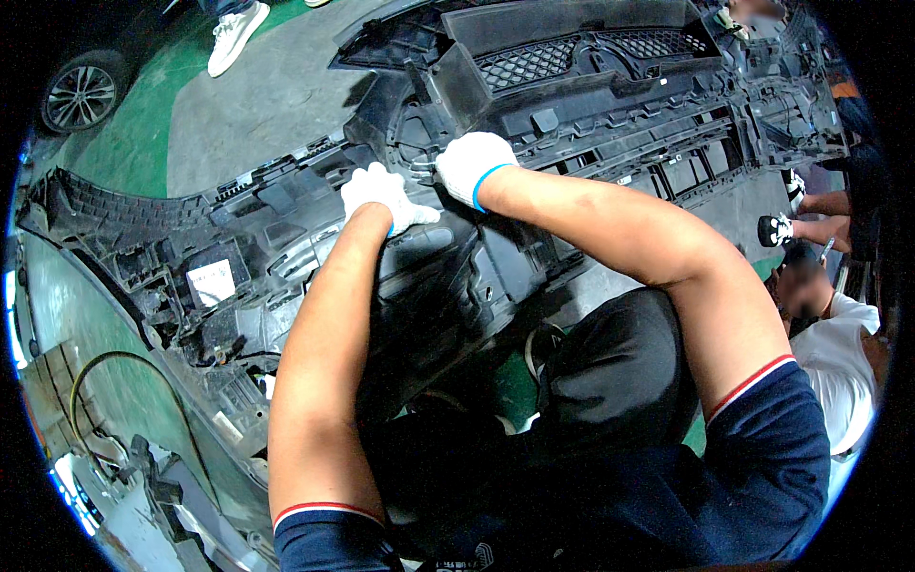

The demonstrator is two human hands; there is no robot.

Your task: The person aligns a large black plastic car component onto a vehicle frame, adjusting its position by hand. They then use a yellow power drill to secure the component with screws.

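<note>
A large black car bumper [286,195] stretches across the view in front of me, its ribbed inner side up. My left hand [375,197], in a white knit glove with a blue cuff, lies on the bumper with its thumb out and fingers apart. Just to its right, my right hand [474,164], gloved the same way, is curled at a round recess beside the grille section [534,69]. Its fingertips are hidden under the glove's back, so what they grip cannot be made out. A white paper label [212,283] is on the bumper's left part.
A car wheel [84,95] shows at the upper left, and a person's white shoe [236,38] stands on the floor nearby. Another person in a white shirt [831,367] is at the right. A yellowish hose [119,357] curves at the lower left.
</note>
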